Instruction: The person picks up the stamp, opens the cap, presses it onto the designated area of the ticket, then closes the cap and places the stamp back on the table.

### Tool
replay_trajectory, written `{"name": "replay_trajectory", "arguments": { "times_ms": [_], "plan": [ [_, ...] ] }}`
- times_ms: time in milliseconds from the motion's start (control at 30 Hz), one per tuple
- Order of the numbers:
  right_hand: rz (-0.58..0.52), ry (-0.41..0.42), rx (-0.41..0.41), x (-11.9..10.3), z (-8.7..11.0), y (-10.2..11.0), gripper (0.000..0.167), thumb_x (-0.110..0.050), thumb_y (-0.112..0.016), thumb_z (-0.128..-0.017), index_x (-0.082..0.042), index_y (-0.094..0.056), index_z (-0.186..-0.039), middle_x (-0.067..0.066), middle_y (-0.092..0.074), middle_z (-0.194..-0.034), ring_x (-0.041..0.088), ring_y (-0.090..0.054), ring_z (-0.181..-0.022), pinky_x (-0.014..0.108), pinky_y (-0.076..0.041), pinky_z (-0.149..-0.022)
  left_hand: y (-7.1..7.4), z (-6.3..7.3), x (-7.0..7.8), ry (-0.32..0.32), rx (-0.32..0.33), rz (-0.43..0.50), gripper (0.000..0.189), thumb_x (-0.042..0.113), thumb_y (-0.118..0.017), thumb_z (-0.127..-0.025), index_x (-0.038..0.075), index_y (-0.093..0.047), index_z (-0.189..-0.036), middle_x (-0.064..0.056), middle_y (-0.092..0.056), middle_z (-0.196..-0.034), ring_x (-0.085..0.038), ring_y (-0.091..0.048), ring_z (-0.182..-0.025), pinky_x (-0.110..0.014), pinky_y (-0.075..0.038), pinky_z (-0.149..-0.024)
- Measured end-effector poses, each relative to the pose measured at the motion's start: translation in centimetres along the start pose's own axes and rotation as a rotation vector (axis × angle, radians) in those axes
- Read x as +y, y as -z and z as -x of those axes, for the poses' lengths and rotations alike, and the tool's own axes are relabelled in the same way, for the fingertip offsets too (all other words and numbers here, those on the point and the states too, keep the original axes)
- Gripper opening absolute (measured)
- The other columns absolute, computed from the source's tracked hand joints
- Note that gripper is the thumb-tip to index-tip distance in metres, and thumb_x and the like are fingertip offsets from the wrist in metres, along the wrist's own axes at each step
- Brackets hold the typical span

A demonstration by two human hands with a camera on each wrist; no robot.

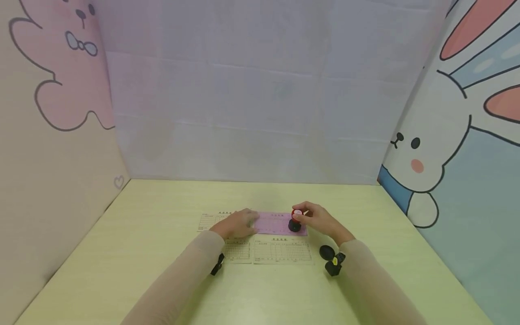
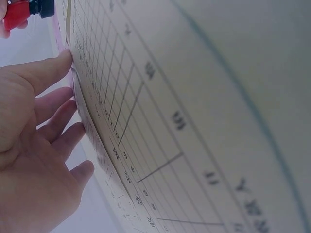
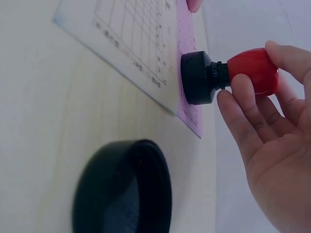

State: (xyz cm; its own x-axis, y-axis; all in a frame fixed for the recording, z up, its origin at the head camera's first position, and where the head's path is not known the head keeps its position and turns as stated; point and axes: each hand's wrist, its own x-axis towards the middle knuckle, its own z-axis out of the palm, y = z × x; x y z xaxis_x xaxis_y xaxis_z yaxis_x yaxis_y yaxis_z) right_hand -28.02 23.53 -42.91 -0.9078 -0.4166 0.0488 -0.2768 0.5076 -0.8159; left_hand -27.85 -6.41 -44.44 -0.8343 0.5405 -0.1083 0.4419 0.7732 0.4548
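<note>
A stamp [image 3: 252, 73] with a red knob and round black base stands on the right end of a pink form [image 1: 272, 223]. My right hand [image 1: 322, 221] pinches its red knob between thumb and fingers, as the right wrist view shows closely. My left hand [image 1: 239, 223] rests at the pink form's left end, its fingertips touching the paper and its fingers loosely spread in the left wrist view. White printed forms [image 1: 282, 251] lie below the pink one, and another white form [image 1: 211, 221] lies partly under the left hand.
A round black cap [image 3: 121, 189] lies on the table near the right wrist, its hollow side showing. The pale wooden table [image 1: 122, 253] meets a white curtain [image 1: 243, 90] at the back. Walls with cartoon animals stand left and right.
</note>
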Motion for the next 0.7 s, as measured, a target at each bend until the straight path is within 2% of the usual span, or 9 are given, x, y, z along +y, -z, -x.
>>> {"name": "replay_trajectory", "arguments": {
  "times_ms": [167, 300, 433, 533, 700],
  "plan": [
    [0.041, 0.022, -0.011, -0.1, 0.0, 0.1, 0.04, -0.024, -0.066, -0.099, 0.003, -0.06, -0.128, 0.009, -0.064, -0.108, 0.019, -0.064, -0.085, 0.034, -0.052, -0.083, -0.1, 0.1, 0.1, 0.0, 0.004, 0.003, 0.056, 0.03, -0.062, -0.101, 0.006, -0.046, -0.15, -0.015, -0.04, -0.154, -0.035, -0.036, -0.143, -0.053, -0.025, -0.118],
    [0.002, 0.029, -0.028, 0.0, 0.1, 0.2, 0.039, -0.02, -0.064, -0.1, 0.007, -0.057, -0.128, 0.011, -0.064, -0.109, 0.021, -0.063, -0.089, 0.033, -0.052, -0.084, -0.1, 0.1, 0.2, -0.004, 0.009, 0.009, 0.056, 0.029, -0.062, -0.101, 0.005, -0.047, -0.149, -0.015, -0.041, -0.154, -0.035, -0.036, -0.142, -0.053, -0.024, -0.118],
    [-0.044, 0.037, -0.033, -0.6, 0.3, 0.1, 0.033, -0.012, -0.061, -0.101, 0.009, -0.057, -0.127, 0.015, -0.063, -0.108, 0.034, -0.063, -0.092, 0.035, -0.052, -0.085, 0.0, 0.1, 0.3, -0.006, 0.009, -0.003, 0.056, 0.029, -0.061, -0.101, 0.005, -0.046, -0.149, -0.015, -0.041, -0.154, -0.035, -0.035, -0.143, -0.053, -0.021, -0.119],
    [-0.045, 0.052, -0.026, -0.6, 0.3, -0.1, 0.031, -0.011, -0.06, -0.102, 0.007, -0.057, -0.127, 0.015, -0.062, -0.108, 0.037, -0.063, -0.092, 0.035, -0.052, -0.085, 0.1, 0.2, 0.2, -0.001, 0.012, -0.007, 0.055, 0.029, -0.061, -0.101, 0.005, -0.046, -0.149, -0.015, -0.04, -0.155, -0.035, -0.035, -0.143, -0.054, -0.018, -0.12],
    [-0.046, 0.069, -0.017, 0.4, 0.1, -0.2, 0.037, -0.019, -0.061, -0.102, 0.007, -0.056, -0.128, 0.011, -0.064, -0.107, 0.024, -0.063, -0.09, 0.03, -0.051, -0.085, -0.1, 0.0, -0.1, -0.011, 0.008, -0.005, 0.056, 0.03, -0.062, -0.101, 0.005, -0.046, -0.149, -0.015, -0.041, -0.154, -0.035, -0.035, -0.143, -0.054, -0.017, -0.12]
  ]
}}
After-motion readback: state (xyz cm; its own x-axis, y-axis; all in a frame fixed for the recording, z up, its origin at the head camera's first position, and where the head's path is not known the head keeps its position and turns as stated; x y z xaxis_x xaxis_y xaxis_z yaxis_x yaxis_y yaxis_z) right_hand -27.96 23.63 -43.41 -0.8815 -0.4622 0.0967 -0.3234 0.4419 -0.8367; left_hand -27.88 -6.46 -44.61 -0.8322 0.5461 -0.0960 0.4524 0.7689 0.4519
